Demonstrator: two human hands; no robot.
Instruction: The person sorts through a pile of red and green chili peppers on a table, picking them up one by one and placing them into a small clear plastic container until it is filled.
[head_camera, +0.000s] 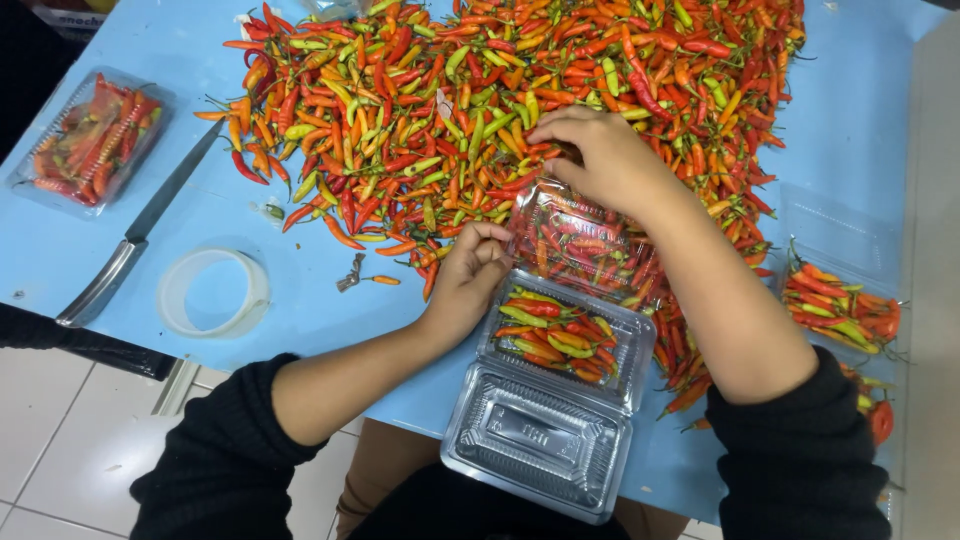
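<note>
My right hand (600, 155) lies curled over the chili pile (500, 100) in the table's (860, 110) middle, fingers bent into the peppers. My left hand (470, 270) pinches something small beside the open clear clamshell box (560, 390), half-filled, at the near edge.

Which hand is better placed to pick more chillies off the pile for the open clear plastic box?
Right, probably. The right hand already rests on the pile of red, orange and green chillies. The left hand sits fingers curled at the pile's near edge, beside the open clear plastic clamshell box.
</note>
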